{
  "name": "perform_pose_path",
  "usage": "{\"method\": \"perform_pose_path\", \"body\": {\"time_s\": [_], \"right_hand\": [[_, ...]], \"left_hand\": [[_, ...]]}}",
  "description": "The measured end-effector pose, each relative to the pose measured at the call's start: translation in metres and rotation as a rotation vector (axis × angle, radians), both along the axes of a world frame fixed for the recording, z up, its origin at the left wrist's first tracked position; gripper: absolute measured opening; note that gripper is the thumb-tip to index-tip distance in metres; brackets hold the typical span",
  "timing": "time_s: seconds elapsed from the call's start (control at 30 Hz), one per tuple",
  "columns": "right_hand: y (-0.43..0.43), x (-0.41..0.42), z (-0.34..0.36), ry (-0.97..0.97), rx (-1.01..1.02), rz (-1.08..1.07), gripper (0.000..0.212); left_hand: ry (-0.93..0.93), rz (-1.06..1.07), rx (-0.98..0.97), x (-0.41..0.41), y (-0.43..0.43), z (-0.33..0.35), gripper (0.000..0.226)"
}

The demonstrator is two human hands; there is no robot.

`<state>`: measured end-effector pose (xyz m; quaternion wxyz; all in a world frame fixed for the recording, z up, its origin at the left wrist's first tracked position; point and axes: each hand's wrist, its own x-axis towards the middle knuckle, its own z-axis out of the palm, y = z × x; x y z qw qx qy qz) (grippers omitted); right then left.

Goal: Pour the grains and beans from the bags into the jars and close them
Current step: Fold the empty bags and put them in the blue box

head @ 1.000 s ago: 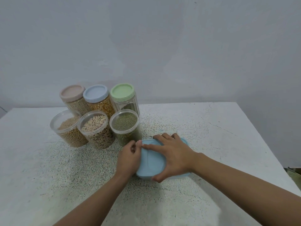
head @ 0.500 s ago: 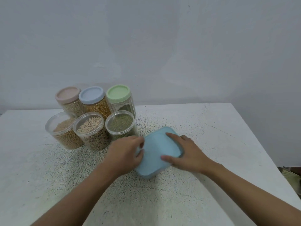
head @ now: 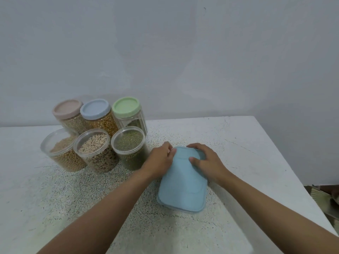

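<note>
A light blue rectangular lid lies on the table in front of me, long side pointing away. My left hand grips its far left corner and my right hand presses on its far right corner, thumb on top. Left of the hands stand three open jars: green mung beans, pale white beans and tan grain. Behind them stand three closed jars with a pink lid, a blue lid and a green lid.
The white speckled table ends at its right edge close to my right forearm, with a drop to the floor beyond. A plain grey wall rises behind the jars. Some objects lie on the floor at the far right.
The blue lid has turned from lying across to pointing lengthwise away from me and has shifted slightly right. Both hands moved with it to its far end.
</note>
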<state>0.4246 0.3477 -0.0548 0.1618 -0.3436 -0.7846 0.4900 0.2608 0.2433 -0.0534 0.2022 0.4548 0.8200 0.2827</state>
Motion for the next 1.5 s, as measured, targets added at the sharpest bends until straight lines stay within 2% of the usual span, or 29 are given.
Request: {"method": "perform_pose_path", "body": {"time_s": [0.1,0.2,0.3,0.5,0.63,0.8,0.87,0.93,1.0,1.07,1.17,1.27,1.5], "right_hand": [[-0.003,-0.011,0.004,-0.042,0.105,-0.056,0.03],[-0.002,-0.028,0.011,-0.155,0.264,-0.076,0.022],[0.002,-0.042,0.013,-0.206,0.288,-0.1,0.022],[0.003,-0.045,-0.001,-0.14,0.272,-0.171,0.025],[0.003,-0.045,0.004,-0.16,0.282,-0.151,0.027],[0.006,-0.033,0.011,-0.18,0.256,-0.156,0.029],[0.009,-0.018,0.008,-0.187,0.225,-0.221,0.032],[0.012,-0.004,0.002,-0.209,0.139,-0.249,0.036],[0.012,0.003,-0.002,-0.189,0.033,-0.236,0.043],[0.007,-0.002,-0.003,-0.14,-0.024,-0.233,0.055],[0.006,-0.015,-0.002,-0.085,-0.076,-0.247,0.045],[0.007,-0.019,-0.003,-0.04,-0.13,-0.238,0.039],[0.004,-0.024,-0.011,-0.039,-0.014,-0.239,0.038]], "left_hand": [[-0.387,0.189,0.092,0.01,-0.003,-0.013,0.033],[-0.547,0.312,0.219,0.019,-0.001,-0.015,0.028],[-0.488,0.341,0.261,0.021,0.0,-0.017,0.023],[-0.446,0.377,0.324,0.022,0.002,-0.022,0.026],[-0.386,0.362,0.28,0.022,0.003,-0.018,0.024],[-0.105,0.223,0.215,0.028,0.003,-0.008,0.009],[-0.059,0.198,0.224,0.028,0.002,-0.004,0.027],[0.09,0.154,0.123,0.025,-0.004,-0.003,0.029],[0.279,0.1,-0.034,0.023,-0.009,0.001,0.019],[0.336,0.046,-0.134,0.02,-0.006,0.008,0.027],[0.226,-0.149,-0.176,0.014,0.011,0.011,0.037],[-0.019,-0.216,-0.052,0.003,0.015,0.001,0.033],[-0.034,-0.192,0.006,-0.001,0.015,-0.015,0.04]]}}
